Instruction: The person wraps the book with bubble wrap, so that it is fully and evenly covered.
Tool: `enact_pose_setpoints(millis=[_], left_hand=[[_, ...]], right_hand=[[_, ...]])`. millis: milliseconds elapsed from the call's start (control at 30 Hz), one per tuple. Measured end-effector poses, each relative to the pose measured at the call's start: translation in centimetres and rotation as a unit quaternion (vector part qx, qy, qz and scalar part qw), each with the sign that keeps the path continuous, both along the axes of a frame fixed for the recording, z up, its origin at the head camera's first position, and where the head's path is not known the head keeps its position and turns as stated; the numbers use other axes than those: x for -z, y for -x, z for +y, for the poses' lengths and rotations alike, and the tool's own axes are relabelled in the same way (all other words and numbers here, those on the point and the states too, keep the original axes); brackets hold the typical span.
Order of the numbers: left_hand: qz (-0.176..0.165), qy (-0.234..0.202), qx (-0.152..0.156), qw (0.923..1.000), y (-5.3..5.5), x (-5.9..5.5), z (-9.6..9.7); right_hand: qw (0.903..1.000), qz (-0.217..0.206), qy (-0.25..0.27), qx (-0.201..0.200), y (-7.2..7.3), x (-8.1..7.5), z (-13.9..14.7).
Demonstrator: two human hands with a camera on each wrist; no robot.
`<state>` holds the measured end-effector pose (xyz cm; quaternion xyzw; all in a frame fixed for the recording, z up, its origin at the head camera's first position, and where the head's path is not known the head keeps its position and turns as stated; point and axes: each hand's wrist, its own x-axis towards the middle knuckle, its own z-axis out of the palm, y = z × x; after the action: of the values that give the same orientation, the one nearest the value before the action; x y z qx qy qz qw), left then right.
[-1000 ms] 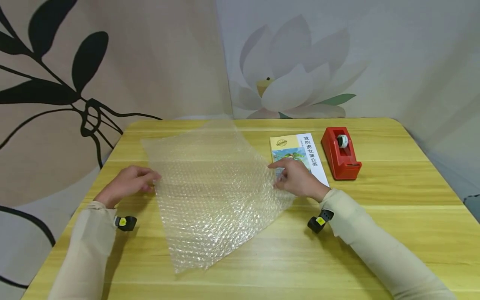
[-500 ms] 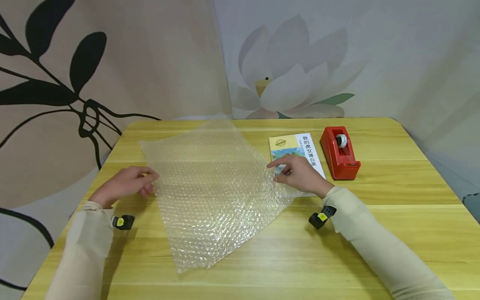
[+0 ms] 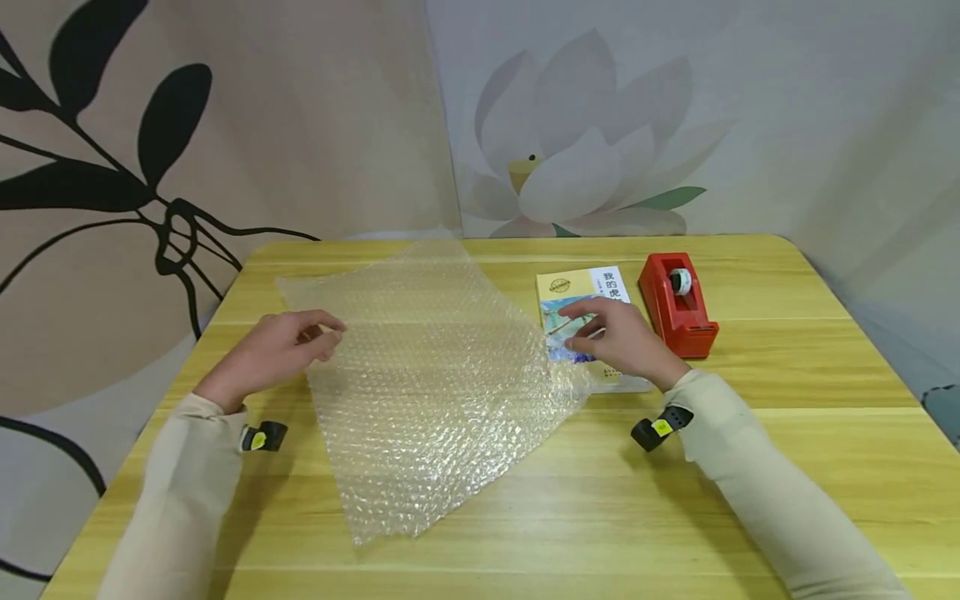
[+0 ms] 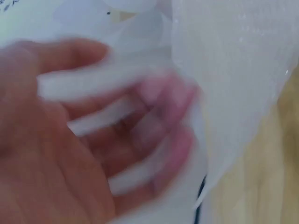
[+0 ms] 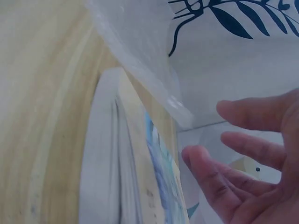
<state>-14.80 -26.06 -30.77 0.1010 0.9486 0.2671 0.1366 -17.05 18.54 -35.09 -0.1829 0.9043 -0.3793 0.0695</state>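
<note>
A clear sheet of bubble wrap [image 3: 427, 392] lies spread on the table, its right corner lapping onto a book [image 3: 566, 287] with a yellow, blue and white cover. My left hand [image 3: 273, 350] is over the sheet's left edge, fingers loosely bent; in the left wrist view the blurred fingers [image 4: 173, 102] hold nothing and are apart from the wrap. Above the book hovers my right hand [image 3: 626, 337], thumb and fingers parted. The right wrist view has that hand [image 5: 247, 163] empty, beside the book [image 5: 135, 154] and the wrap's edge [image 5: 145, 56].
A red tape dispenser [image 3: 678, 308] with a roll of white tape stands right of the book. The wooden table [image 3: 600, 517] reaches back to a wall hanging [image 3: 360, 125] printed with leaves and a lotus flower. Each wrist wears a small black camera.
Both hands have let go of the bubble wrap's edges. The left hand has shifted right and up over the sheet; the right has moved right, above the book. The wrap lies almost the same.
</note>
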Motion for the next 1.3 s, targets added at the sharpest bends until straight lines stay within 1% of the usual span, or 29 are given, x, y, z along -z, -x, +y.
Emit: enact_pose_setpoints(millis=[33,100,167,233,333,500,633,767,833,1000,1067,1167,1300], left_hand=[[0.007,-0.029,0.011,0.9995,0.2,0.1,0.3],[0.011,-0.092,0.025,0.9954,0.5,0.3,1.0],[-0.002,-0.146,0.026,0.989,0.9,0.7,1.8],[-0.021,-0.189,0.022,0.9815,1.2,1.0,2.6],[-0.049,-0.234,0.028,0.9705,1.6,1.5,3.9],[-0.09,-0.291,0.037,0.9519,2.2,2.1,6.0],[-0.116,-0.32,0.039,0.9395,2.8,2.4,7.7],[-0.133,-0.34,0.049,0.9296,3.5,2.5,9.6],[-0.138,-0.352,0.048,0.9245,3.8,2.6,10.6],[-0.139,-0.366,0.046,0.9192,4.7,2.5,12.6],[-0.133,-0.37,0.05,0.9182,5.0,2.3,13.3],[-0.128,-0.381,0.052,0.9143,5.5,2.1,14.3],[-0.127,-0.382,0.046,0.9143,6.0,2.1,15.5]], right_hand=[[1.0,-0.003,0.002,0.005,0.0,-0.1,0.2],[0.9998,-0.008,0.009,0.013,0.0,-0.2,0.5],[0.9996,-0.013,0.015,0.02,0.0,-0.3,0.9],[0.9993,-0.017,0.018,0.029,-0.1,-0.3,1.2],[0.9989,-0.016,0.015,0.041,-0.2,-0.4,1.7],[0.9987,0.012,-0.016,0.047,-0.8,-0.9,2.4],[0.9982,0.022,-0.027,0.049,-1.2,-1.3,2.6],[0.9974,0.012,-0.023,0.067,-1.4,-1.4,3.0],[0.9969,0.006,-0.02,0.075,-1.4,-1.2,3.3],[0.9956,0.002,-0.021,0.091,-1.5,-0.9,3.6],[0.995,0.001,-0.026,0.097,-1.5,-0.9,3.6],[0.9937,-0.002,-0.033,0.107,-1.6,-0.8,3.7],[0.9925,-0.005,-0.035,0.118,-1.7,-0.7,3.9]])
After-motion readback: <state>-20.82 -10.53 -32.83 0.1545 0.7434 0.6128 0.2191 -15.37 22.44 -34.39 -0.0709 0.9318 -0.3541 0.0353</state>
